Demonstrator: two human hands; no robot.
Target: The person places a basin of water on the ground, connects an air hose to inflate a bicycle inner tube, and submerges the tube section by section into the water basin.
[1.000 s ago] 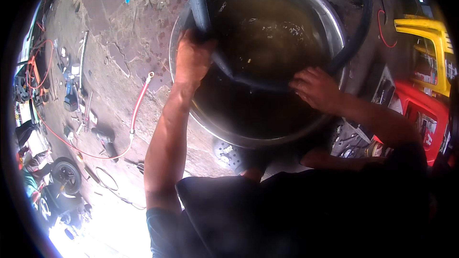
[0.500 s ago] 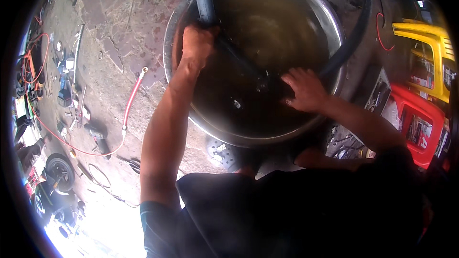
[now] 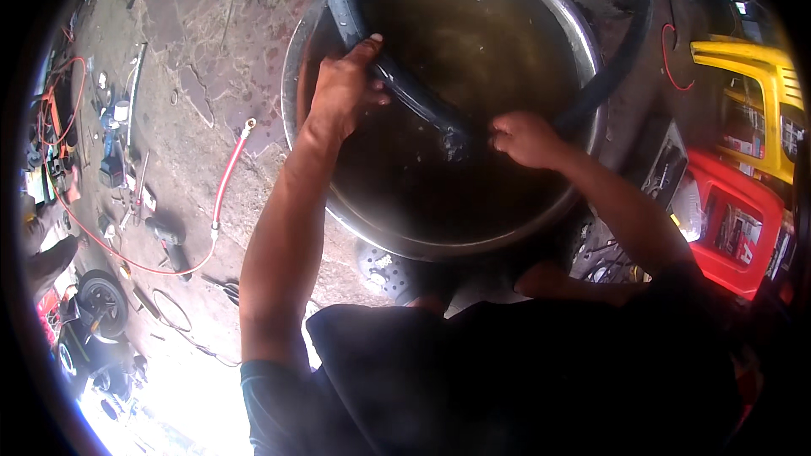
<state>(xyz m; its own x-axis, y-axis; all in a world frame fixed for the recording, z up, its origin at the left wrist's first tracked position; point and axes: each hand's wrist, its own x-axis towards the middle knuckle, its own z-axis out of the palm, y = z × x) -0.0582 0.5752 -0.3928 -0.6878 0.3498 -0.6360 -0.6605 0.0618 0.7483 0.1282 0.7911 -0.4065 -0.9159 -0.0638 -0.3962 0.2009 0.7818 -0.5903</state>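
One metal basin (image 3: 591,59) held murky water and one black inner tube (image 3: 414,97). The left hand (image 3: 342,89) and right hand (image 3: 528,137) each clamped the tube.

Your tube (image 3: 414,97) runs off the top edge, so its far loop is out of sight; murky water in the basin (image 3: 439,249) hides the stretch under your right hand (image 3: 528,139), whose fingertips are hidden too; your left hand (image 3: 342,89) covers the tube where it grips; the floor tools (image 3: 114,160) are too small to tell.
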